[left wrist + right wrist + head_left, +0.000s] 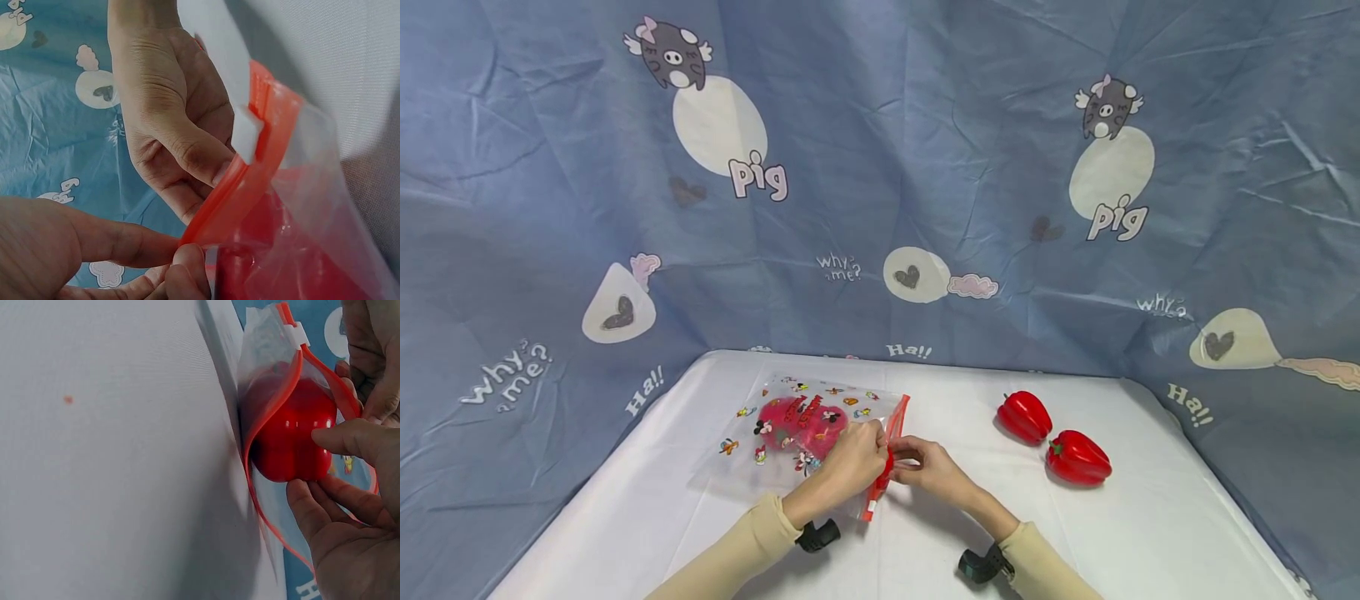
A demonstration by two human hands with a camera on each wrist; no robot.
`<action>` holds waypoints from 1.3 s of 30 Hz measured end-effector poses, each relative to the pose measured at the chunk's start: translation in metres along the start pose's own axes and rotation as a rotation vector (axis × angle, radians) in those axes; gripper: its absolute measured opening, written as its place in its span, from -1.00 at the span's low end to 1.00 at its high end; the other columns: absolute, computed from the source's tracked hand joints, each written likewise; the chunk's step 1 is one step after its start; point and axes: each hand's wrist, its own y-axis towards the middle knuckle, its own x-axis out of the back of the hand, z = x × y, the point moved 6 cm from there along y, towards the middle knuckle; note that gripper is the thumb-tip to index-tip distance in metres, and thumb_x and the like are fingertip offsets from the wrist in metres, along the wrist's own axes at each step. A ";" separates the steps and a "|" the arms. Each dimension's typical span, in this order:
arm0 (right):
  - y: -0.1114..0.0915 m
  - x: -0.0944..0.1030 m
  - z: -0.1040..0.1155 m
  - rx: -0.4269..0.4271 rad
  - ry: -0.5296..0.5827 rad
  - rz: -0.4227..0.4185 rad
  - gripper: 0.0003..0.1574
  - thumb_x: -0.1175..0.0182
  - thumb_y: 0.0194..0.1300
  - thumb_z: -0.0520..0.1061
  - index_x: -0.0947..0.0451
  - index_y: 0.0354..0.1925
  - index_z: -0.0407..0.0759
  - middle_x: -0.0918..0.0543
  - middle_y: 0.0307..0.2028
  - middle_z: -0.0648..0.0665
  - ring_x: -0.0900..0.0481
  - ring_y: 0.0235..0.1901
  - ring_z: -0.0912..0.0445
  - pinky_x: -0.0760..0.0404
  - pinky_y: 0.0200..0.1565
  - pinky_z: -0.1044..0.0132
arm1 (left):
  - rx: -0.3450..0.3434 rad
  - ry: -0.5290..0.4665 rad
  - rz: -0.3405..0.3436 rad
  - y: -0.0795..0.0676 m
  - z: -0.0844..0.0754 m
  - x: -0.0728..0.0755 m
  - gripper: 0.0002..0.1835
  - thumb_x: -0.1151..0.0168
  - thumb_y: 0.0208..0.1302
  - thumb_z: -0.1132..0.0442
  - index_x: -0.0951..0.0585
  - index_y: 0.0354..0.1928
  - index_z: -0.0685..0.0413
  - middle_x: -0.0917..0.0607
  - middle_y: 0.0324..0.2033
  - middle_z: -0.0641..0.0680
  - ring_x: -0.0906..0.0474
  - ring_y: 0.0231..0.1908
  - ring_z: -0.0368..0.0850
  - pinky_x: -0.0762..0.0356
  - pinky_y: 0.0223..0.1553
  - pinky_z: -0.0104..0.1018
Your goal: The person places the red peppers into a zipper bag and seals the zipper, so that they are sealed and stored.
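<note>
Right grip: pepper in bag mouth

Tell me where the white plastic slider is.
In the right wrist view, the white plastic slider sits at upper right on the red zip strip of the clear plastic bag, above the glossy red bell pepper in the bag's mouth.

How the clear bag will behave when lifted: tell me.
The clear bag will likely flop, its film looking thin and see-through. Its red zip strip should bend too, being bowed here. The glossy red pepper at its open mouth might slide out.
</note>
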 end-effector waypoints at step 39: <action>-0.001 -0.017 0.012 -0.002 -0.028 0.030 -0.56 -0.19 0.24 -0.34 -0.46 0.10 -0.40 -0.62 0.00 -0.30 -0.61 0.01 -0.01 -0.57 0.03 0.24 | -0.012 0.007 -0.006 0.001 -0.001 -0.001 -0.84 -0.15 -0.03 0.53 -0.45 -0.61 0.17 -0.45 -0.70 -0.02 -0.31 -0.62 -0.25 -0.26 -0.63 -0.45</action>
